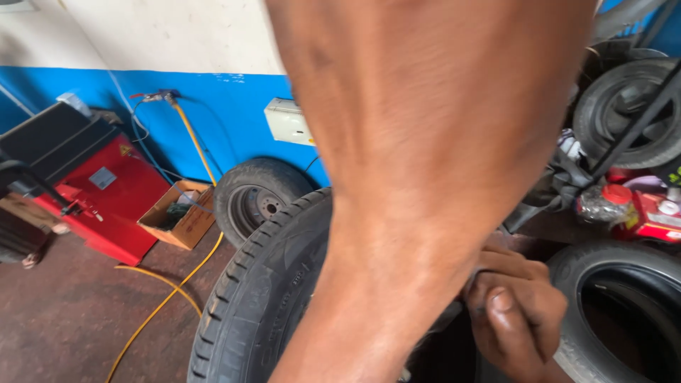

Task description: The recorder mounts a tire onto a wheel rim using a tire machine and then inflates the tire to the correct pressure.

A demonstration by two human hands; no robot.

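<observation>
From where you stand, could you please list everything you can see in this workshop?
upright tyre: one, black, centre foreground, under the forearm
wheel with rim: one, black tyre, grey rim, leaning on the blue wall
open tyre: one, black, lower right
stacked tyres: at least one, black, upper right
machine: one, red and black, left
cardboard box: one, brown, on the floor by the machine
hose: one, yellow, from the wall across the floor
wall box: one, cream, on the blue wall
red containers: a cluster, right edge
forearm: one, fills the centre; which arm is unclear
hand: one, fingers curled at the upright tyre's rim; which side is unclear
</observation>
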